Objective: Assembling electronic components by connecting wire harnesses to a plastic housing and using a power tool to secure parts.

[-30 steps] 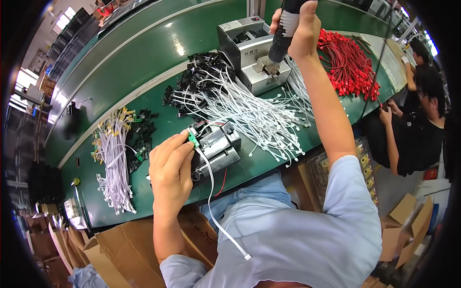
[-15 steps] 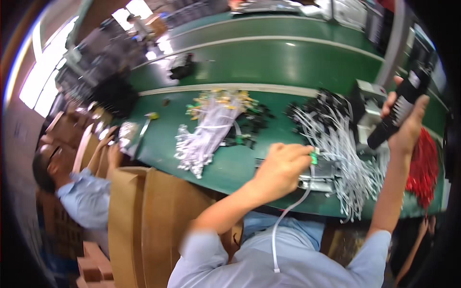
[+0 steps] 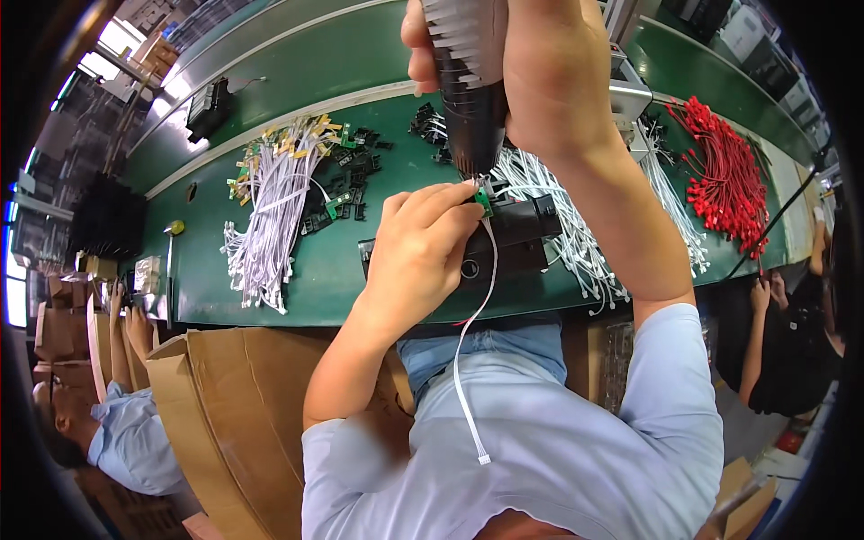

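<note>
My right hand [image 3: 562, 85] is wrapped round a dark power screwdriver [image 3: 470, 108], held upright with its nose pointing down. Its tip meets a small green circuit board [image 3: 484, 202], though the exact contact point is hidden. With fingertips pressed together, my left hand [image 3: 416, 247] grips that board at its left edge, against a black plastic housing [image 3: 517, 225] on the bench. A white cable [image 3: 461, 351] runs from the board over the bench edge and lies on my shirt, ending in a white plug.
On the green bench [image 3: 202, 279] lie white cables with yellow ends [image 3: 279, 193], small black parts [image 3: 360, 162], more white cables [image 3: 576, 256] and red cables [image 3: 727, 175]. A yellow-ended tool [image 3: 171, 261] lies at left. Cardboard [image 3: 238, 396] stands before the bench; co-workers sit either side.
My right hand has brought the screwdriver in from the far right, down to the board. The board, in my left hand, is now against the black housing. The view has shifted.
</note>
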Available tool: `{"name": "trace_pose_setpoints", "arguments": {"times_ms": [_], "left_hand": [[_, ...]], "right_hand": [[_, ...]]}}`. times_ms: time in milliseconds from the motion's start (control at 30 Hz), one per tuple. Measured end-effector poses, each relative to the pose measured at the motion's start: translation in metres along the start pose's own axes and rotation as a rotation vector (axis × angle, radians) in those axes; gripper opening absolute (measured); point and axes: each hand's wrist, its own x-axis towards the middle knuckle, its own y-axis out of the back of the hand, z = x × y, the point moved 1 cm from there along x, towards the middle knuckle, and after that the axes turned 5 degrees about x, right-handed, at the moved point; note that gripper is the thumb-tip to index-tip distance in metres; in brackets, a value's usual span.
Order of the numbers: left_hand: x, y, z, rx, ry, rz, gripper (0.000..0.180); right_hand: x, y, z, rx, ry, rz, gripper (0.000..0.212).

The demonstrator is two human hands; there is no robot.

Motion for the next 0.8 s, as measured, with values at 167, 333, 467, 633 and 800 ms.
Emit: {"name": "trace_pose_setpoints", "arguments": {"times_ms": [167, 333, 467, 633, 800], "left_hand": [[-0.006, 0.000, 0.005, -0.003, 0.019, 0.007, 0.019], [-0.006, 0.004, 0.010, 0.002, 0.022, -0.007, 0.020], [-0.006, 0.003, 0.007, 0.003, 0.024, -0.003, 0.020], [-0.004, 0.003, 0.007, 0.002, 0.026, -0.008, 0.020], [-0.005, 0.003, 0.006, 0.016, 0.028, -0.009, 0.019]], "right_hand": [[-0.012, -0.003, -0.004, -0.079, 0.011, 0.010, 0.079], [-0.015, -0.005, -0.011, -0.154, 0.042, 0.027, 0.083], [-0.013, -0.003, -0.006, -0.146, 0.036, 0.005, 0.083], [0.003, 0.015, 0.027, 0.614, 0.084, -0.371, 0.083], [-0.013, 0.001, 0.001, -0.144, -0.023, -0.002, 0.083]]}}
